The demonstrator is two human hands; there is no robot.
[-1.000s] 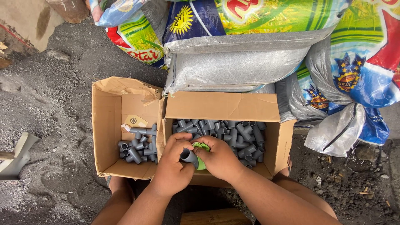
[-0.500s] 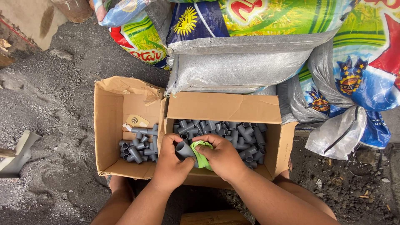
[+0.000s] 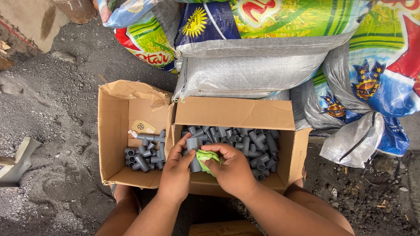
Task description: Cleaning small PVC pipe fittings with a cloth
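Observation:
My left hand grips a grey plastic pipe fitting over the right-hand cardboard box. My right hand is closed on a crumpled green cloth pressed against that fitting. Both hands hover above the near edge of the box, which holds several grey pipe fittings. A second cardboard box stands to its left, with a smaller pile of grey fittings in its near half.
Stacked woven sacks, grey and brightly printed, lean behind and to the right of the boxes. The ground is dark gravel and dirt. A pale flat object lies at the far left. My knees frame the boxes below.
The fitting has been lifted a little and turned upright in my left hand, and the green cloth now shows more plainly against it in my right hand.

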